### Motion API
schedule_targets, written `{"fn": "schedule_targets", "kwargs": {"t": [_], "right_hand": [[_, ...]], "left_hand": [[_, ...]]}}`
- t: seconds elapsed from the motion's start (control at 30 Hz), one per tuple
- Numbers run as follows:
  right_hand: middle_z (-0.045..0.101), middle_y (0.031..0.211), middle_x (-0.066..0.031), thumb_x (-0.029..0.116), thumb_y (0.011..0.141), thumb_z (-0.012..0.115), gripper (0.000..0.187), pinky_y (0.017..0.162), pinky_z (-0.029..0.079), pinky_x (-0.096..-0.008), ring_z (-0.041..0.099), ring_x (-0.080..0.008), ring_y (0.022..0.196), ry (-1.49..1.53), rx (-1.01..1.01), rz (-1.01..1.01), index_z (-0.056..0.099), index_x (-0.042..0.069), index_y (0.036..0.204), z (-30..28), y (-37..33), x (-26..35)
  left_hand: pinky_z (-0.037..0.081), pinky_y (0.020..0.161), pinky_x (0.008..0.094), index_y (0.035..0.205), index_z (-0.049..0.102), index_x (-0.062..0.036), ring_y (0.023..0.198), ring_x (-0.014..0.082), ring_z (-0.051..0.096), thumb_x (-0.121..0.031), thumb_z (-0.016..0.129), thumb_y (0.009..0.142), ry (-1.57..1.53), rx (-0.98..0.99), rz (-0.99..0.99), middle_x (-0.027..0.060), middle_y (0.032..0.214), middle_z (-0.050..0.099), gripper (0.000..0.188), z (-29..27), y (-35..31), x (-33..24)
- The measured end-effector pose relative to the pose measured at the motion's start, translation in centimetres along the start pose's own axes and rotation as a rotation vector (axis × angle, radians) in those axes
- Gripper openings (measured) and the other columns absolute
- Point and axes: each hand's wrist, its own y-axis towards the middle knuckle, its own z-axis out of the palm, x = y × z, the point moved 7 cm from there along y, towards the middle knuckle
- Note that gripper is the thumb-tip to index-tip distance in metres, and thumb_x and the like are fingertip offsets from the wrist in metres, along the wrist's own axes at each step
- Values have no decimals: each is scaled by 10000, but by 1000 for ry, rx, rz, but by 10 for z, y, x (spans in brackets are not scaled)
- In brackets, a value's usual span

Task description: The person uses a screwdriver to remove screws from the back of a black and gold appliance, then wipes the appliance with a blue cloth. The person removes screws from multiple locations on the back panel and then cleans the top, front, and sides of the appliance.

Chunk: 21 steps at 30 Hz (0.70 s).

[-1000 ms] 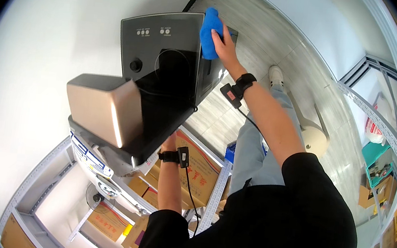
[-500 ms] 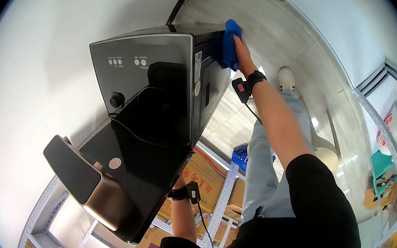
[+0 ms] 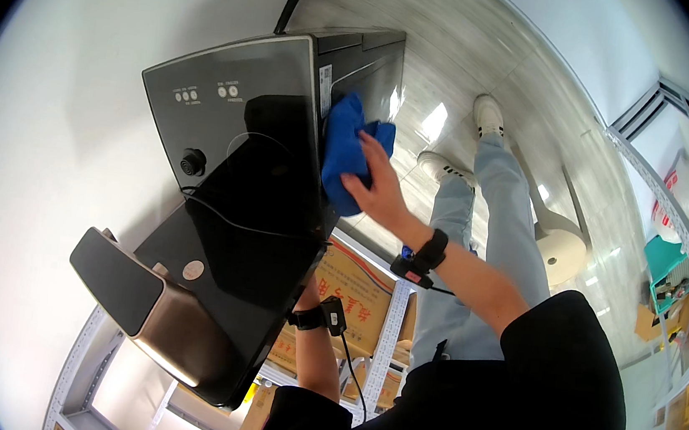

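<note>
A tall black appliance (image 3: pixel 241 162) has a glossy panel with small round buttons, a dark knob (image 3: pixel 193 162) and a bronze-and-black spout-like head (image 3: pixel 174 319). My right hand (image 3: pixel 379 187) holds a bunched blue cloth (image 3: pixel 346 158) against the appliance's side, near a white label (image 3: pixel 325 89). Beneath the overhanging black glossy top (image 3: pixel 224 286), my left hand (image 3: pixel 311 297) reaches in, its fingers hidden behind the edge. A thin black cord (image 3: pixel 243 223) lies across the appliance.
Behind my left arm, a metal rack (image 3: pixel 380 353) holds cardboard boxes (image 3: pixel 357 296). A white wall (image 3: pixel 50 142) stands left of the appliance. My shoes (image 3: pixel 489 117) are on the grey floor (image 3: pixel 454 50), near a beige long-necked object (image 3: pixel 557 252). More shelving (image 3: pixel 657 197) stands at right.
My right hand has drawn the blue cloth from the appliance's far side edge nearer, toward its front panel. The appliance sits slightly more to the left in view. My left hand stays under the top.
</note>
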Motion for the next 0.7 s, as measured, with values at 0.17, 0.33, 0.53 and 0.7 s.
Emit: {"fn": "schedule_targets", "kwargs": {"t": [0.17, 0.33, 0.53, 0.7], "right_hand": [[522, 1352, -219, 256, 895, 650, 504, 1022, 426, -375, 533, -326, 1234, 100, -184, 367, 523, 26, 1325, 14, -29, -96], [636, 1116, -135, 352, 966, 551, 484, 897, 474, -314, 602, -203, 1002, 462, -292, 595, 505, 40, 1333, 8, 11, -183], [626, 1156, -113, 397, 949, 575, 482, 890, 479, -324, 596, -189, 1025, 497, -273, 593, 555, 38, 1269, -14, 76, -147], [648, 1120, -126, 373, 916, 647, 483, 895, 470, -317, 612, -205, 1019, 186, -299, 62, 582, 25, 1245, -20, 125, -35]], "left_hand": [[519, 867, 373, 1257, 530, 4, 1020, 290, 644, -103, 581, 932, 10, 4, 19, 179, 1135, 662, 346, -4, -2, 9], [518, 866, 373, 1243, 540, 13, 1013, 290, 644, -92, 583, 928, 22, -7, 35, 179, 1133, 663, 334, -3, -2, 18], [517, 865, 373, 1226, 553, 23, 1005, 290, 645, -77, 586, 923, 31, -6, 61, 179, 1131, 664, 320, 8, 1, 18], [516, 864, 374, 1212, 563, 32, 998, 290, 645, -65, 588, 919, 34, -22, 66, 179, 1129, 665, 309, 22, 4, 14]]}}
